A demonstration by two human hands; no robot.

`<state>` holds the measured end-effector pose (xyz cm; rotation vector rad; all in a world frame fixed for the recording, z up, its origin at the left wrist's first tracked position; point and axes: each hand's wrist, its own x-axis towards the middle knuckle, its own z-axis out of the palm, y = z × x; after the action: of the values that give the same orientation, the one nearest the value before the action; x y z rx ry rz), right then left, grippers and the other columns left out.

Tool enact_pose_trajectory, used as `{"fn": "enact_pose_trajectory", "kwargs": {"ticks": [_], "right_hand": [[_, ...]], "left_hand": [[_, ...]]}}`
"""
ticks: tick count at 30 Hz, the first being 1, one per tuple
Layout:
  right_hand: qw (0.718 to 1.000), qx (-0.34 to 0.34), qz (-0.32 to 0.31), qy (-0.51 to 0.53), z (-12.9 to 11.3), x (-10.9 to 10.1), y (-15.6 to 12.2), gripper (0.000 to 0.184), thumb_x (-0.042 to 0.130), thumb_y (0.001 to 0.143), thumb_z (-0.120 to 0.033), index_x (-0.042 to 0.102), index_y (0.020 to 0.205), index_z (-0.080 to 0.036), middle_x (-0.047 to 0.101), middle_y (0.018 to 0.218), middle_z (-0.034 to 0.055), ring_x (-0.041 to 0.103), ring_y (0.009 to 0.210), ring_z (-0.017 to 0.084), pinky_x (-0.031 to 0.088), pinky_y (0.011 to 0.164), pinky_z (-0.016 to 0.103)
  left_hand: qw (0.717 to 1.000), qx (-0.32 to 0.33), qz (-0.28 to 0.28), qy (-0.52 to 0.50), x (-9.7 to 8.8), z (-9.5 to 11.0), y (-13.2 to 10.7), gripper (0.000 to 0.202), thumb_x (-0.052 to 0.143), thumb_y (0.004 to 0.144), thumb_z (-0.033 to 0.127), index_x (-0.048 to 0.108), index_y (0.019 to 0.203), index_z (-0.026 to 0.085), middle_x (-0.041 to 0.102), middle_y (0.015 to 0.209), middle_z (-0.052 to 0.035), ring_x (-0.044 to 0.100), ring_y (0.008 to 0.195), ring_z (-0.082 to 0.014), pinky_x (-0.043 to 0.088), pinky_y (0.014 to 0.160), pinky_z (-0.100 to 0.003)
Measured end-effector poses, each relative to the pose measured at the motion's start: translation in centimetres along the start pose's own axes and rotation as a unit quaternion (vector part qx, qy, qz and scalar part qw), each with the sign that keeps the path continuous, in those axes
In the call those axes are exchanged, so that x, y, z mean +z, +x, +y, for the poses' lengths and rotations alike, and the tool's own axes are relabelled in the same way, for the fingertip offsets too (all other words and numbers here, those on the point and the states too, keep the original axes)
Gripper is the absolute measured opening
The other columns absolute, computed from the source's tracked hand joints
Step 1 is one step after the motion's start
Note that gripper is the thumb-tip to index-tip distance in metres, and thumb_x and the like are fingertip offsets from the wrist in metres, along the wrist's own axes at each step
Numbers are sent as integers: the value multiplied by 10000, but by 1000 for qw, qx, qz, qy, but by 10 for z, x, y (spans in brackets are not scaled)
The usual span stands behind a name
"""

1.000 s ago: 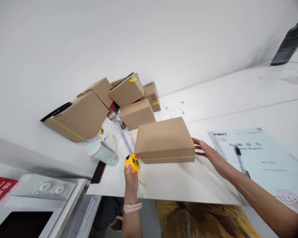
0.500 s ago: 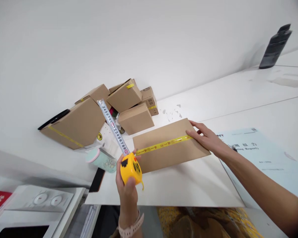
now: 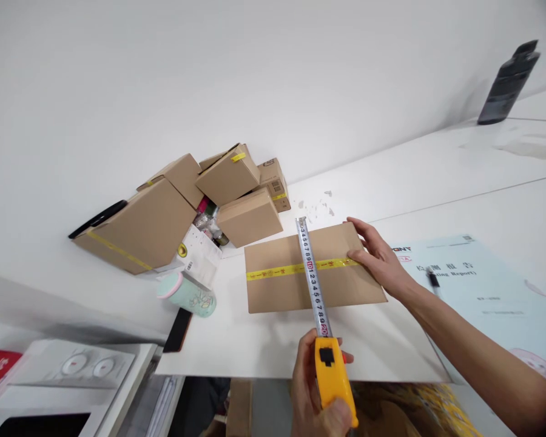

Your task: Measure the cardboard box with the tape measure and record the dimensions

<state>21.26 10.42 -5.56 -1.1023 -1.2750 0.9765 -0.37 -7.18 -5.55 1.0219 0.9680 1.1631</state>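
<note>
My left hand [image 3: 316, 394] is wrapped round a yellow tape measure [image 3: 333, 376] at the front edge of the table. Its extended blade [image 3: 310, 270] runs away from me across the middle of a cardboard box [image 3: 273, 294], crossing the yellow packing tape [image 3: 279, 271] on the box. The blade's tip reaches past the far edge of the box; whether it touches the cardboard I cannot tell. At the box's right end, my right hand [image 3: 377, 258] grips it, thumb on the top face and fingers over the far corner.
Several cardboard boxes [image 3: 250, 218] are piled against the wall at the back left. A mint tumbler [image 3: 188, 294] lies on the white table [image 3: 300, 352] beside papers [image 3: 202, 258]. Light blue report sheets [image 3: 482, 297] with a pen [image 3: 433, 279] lie right. A dark bottle [image 3: 507, 85] stands far right.
My left hand has moved right and toward me with the tape measure. The blade has swung from left of the box to across it. My right hand stays at the box's right end.
</note>
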Motion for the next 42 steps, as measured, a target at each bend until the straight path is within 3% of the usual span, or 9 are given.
{"fn": "enact_pose_trajectory", "kwargs": {"ticks": [5, 10, 17, 23, 26, 31, 35, 40, 42], "right_hand": [[999, -31, 8, -37, -7, -1, -3, 715, 622, 821, -361, 447, 1514, -404, 476, 1553, 56, 541, 1338, 341, 457, 1106, 548], [989, -91, -2, -115, -19, -2, -1, 434, 621, 813, -321, 620, 1247, -330, 510, 1436, 64, 475, 1381, 334, 406, 1160, 520], [992, -81, -41, -92, -16, -3, 5, 619, 634, 840, -342, 527, 1449, -355, 485, 1513, 47, 456, 1427, 304, 370, 1203, 478], [991, -46, -41, -119, -19, 0, 14, 594, 589, 827, -309, 587, 1419, -355, 496, 1479, 53, 483, 1396, 319, 445, 1142, 465], [983, -69, -40, -167, -20, 1, 19, 575, 558, 830, -303, 619, 1400, -347, 506, 1449, 61, 476, 1392, 328, 442, 1136, 482], [941, -139, -41, -306, -26, 6, 27, 519, 512, 857, -338, 669, 1348, -274, 589, 1307, 120, 527, 1257, 367, 421, 1084, 586], [896, -189, -49, -399, -32, 9, 33, 511, 427, 968, -442, 628, 1398, -255, 630, 1295, 154, 542, 1190, 368, 406, 1022, 584], [840, -252, -127, -464, -35, 11, 45, 563, 281, 1016, -304, 537, 1516, -287, 665, 1270, 145, 572, 1144, 325, 337, 1039, 559], [826, -251, -141, -485, -35, 12, 49, 571, 258, 1030, -326, 538, 1527, -298, 670, 1210, 147, 581, 1098, 318, 337, 1021, 550]], "left_hand": [[1000, 3, -6, 5, -7, -3, -2, 815, 834, 688, 733, 614, 1335, 289, 676, 1261, -136, 650, 1113, -325, 508, 930, -400], [999, 8, -6, -30, -12, -11, 0, 825, 857, 675, 711, 632, 1328, 259, 713, 1200, -142, 681, 1058, -321, 511, 890, -388], [997, -6, -12, -76, -20, -11, 3, 835, 874, 628, 719, 658, 1295, 265, 750, 1129, -126, 714, 1036, -327, 501, 970, -440], [997, -16, -18, -80, -28, -6, 2, 788, 875, 653, 672, 656, 1280, 248, 752, 1070, -134, 711, 1041, -354, 501, 994, -492], [996, -8, -15, -84, -26, -8, 3, 783, 882, 652, 662, 658, 1283, 255, 756, 1062, -120, 715, 1044, -340, 500, 991, -472], [997, 8, 0, -76, -27, -18, 4, 804, 865, 660, 678, 660, 1289, 221, 768, 1081, -141, 731, 998, -329, 501, 981, -472], [995, 5, -21, -94, -32, -22, 11, 804, 869, 630, 676, 678, 1258, 210, 793, 956, -133, 737, 1020, -366, 497, 1001, -502], [995, -8, -15, -99, -23, -9, 21, 675, 836, 636, 702, 730, 1126, 250, 802, 868, -118, 732, 1042, -401, 490, 1028, -531], [995, -8, 2, -101, -15, -1, 20, 681, 847, 617, 706, 731, 1107, 247, 801, 856, -109, 730, 1033, -399, 487, 1032, -523]]}}
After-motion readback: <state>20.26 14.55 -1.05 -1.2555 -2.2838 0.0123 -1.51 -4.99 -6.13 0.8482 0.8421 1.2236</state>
